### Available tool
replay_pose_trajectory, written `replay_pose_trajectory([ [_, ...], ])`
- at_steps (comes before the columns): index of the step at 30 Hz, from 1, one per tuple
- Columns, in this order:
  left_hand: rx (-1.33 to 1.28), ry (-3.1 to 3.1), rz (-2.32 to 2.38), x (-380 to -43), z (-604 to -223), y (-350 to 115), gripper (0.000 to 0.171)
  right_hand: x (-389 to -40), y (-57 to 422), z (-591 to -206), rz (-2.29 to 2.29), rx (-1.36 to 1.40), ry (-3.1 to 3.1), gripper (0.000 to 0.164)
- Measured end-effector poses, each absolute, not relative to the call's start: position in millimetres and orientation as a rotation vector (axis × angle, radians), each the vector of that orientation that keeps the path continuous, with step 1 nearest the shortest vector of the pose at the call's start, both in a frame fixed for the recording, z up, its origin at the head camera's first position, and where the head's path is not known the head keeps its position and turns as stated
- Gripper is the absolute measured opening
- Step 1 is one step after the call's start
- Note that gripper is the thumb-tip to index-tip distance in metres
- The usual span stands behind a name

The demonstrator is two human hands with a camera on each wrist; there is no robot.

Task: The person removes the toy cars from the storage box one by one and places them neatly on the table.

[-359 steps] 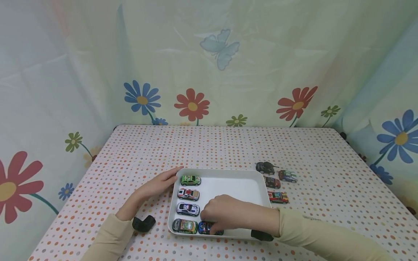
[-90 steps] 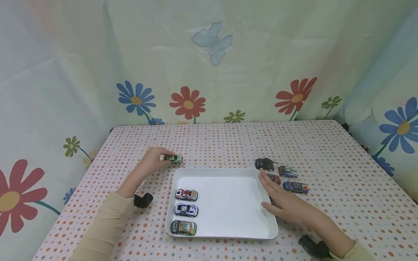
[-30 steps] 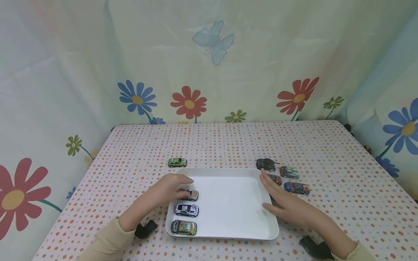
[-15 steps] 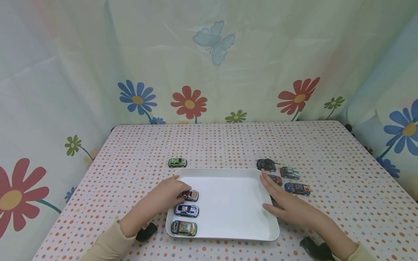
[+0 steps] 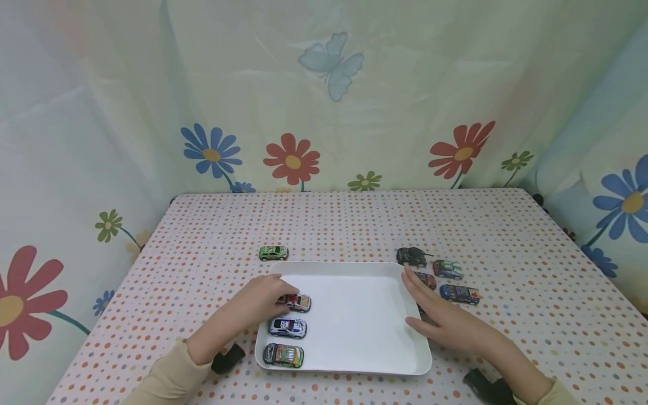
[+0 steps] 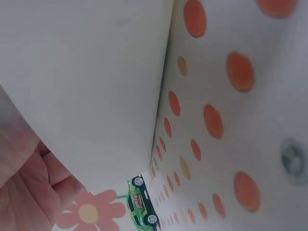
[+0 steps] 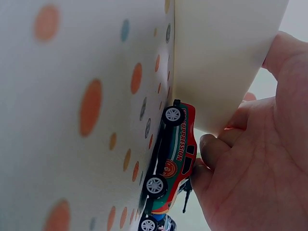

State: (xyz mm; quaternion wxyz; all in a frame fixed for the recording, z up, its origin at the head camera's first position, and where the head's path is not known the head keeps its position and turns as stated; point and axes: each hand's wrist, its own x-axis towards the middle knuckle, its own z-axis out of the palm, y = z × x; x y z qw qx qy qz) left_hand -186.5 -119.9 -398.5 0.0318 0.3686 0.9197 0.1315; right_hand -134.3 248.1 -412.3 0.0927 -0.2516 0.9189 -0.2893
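Observation:
My left hand (image 5: 259, 300) reaches over the left wall of a white tray (image 5: 361, 315) and pinches a red-and-white toy car (image 5: 301, 303); the fingers hide its left end. Below it in the tray's left column sit a white-and-blue toy car (image 5: 288, 327) and an orange-and-green toy car (image 5: 283, 355). My right hand (image 5: 445, 318) rests on the tray's right rim, fingers extended. Under that palm, a red-and-green toy car (image 7: 180, 149) stands against the tray's outer wall, mostly hidden in the head view. Behind the tray's far left corner is a green toy car (image 5: 274, 252).
Right of the tray stand a black toy vehicle (image 5: 411, 256), a green-white-blue toy car (image 5: 448, 269), a blue toy car (image 5: 459, 294) and a dark red toy car (image 5: 427, 279). Everything lies on a dotted tablecloth (image 5: 334, 225). A flowered curtain (image 5: 385, 112) hangs behind.
The blue car left the tray for the right side. My left hand set the green car behind the tray, then took hold of the red-and-white car, now slightly farther right. The right hand stays at the rim.

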Motion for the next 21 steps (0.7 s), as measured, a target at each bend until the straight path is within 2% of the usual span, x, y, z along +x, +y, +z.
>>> replay_pose_trajectory([
  [5, 1.136, 2.844, 0.497, -189, -394, -117, 0.025, -134, 248, -413, -0.862, -0.738, 2.726, 0.077],
  [10, 1.075, 2.897, 0.615, -194, -377, -121, 0.034, -133, 248, -412, -0.857, -0.738, 2.731, 0.078],
  [21, 0.924, 3.006, 0.763, -214, -361, -166, 0.035, -133, 247, -411, -0.852, -0.728, 2.731, 0.078],
])
